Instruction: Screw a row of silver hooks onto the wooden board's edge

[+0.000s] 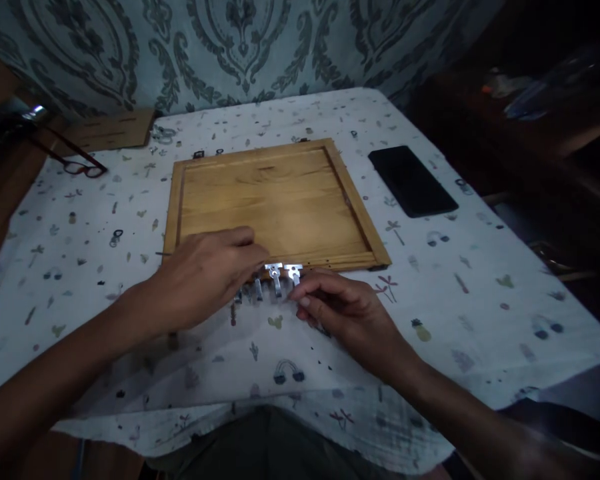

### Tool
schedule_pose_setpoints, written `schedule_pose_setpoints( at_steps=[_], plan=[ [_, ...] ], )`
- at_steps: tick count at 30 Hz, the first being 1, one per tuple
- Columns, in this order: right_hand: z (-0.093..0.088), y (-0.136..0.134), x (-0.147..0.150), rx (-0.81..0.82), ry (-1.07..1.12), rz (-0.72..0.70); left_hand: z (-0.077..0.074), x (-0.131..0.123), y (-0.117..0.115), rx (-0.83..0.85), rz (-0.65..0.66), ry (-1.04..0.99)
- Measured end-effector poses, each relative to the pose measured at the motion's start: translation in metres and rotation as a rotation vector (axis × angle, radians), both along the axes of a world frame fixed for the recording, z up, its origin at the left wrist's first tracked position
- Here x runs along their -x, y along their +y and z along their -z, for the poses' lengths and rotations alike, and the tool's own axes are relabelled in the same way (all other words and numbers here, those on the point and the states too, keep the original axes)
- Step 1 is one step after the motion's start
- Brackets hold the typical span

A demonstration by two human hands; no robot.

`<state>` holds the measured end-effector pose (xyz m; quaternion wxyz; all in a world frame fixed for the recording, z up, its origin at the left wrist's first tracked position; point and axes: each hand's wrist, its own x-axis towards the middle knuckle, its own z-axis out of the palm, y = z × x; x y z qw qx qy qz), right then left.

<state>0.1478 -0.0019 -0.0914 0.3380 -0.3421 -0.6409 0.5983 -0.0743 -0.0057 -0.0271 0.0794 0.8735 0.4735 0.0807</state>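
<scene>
A wooden framed board lies flat on the table. Along its near edge sits a row of several small silver metal hooks, their bent ends pointing toward me. My right hand is closed, thumb and index finger pinching the lower part of the rightmost metal hook. Over the board's near left part, my left hand is closed with its fingertips bent down beside the hooks. Whatever those fingertips hold is hidden. A thin dark piece sticks out left of that hand, only partly visible.
A black phone lies right of the board. Red-framed glasses and a cardboard piece are at the far left. A patterned cloth covers the table, and a patterned curtain hangs behind it.
</scene>
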Motion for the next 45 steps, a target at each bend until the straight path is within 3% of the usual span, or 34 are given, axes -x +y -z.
schedule_pose_setpoints(
  at_steps=[9, 16, 35, 40, 45],
  plan=[
    [0.001, 0.004, -0.001, -0.053, -0.045, -0.051, 0.020, -0.015, 0.039, 0.185, 0.064, -0.088],
    [0.000, 0.006, -0.002, -0.128, -0.065, -0.073, 0.022, -0.019, 0.044, 0.234, 0.092, -0.135],
    [0.000, 0.006, -0.002, 0.008, -0.041, -0.062, 0.022, -0.031, 0.055, 0.408, -0.006, -0.210],
    [0.002, -0.006, 0.001, -0.158, -0.133, 0.065, 0.021, -0.031, 0.057, 0.443, -0.011, -0.219],
    [0.005, -0.010, 0.001, -0.262, -0.141, 0.080, 0.019, -0.032, 0.058, 0.460, -0.013, -0.203]
  ],
)
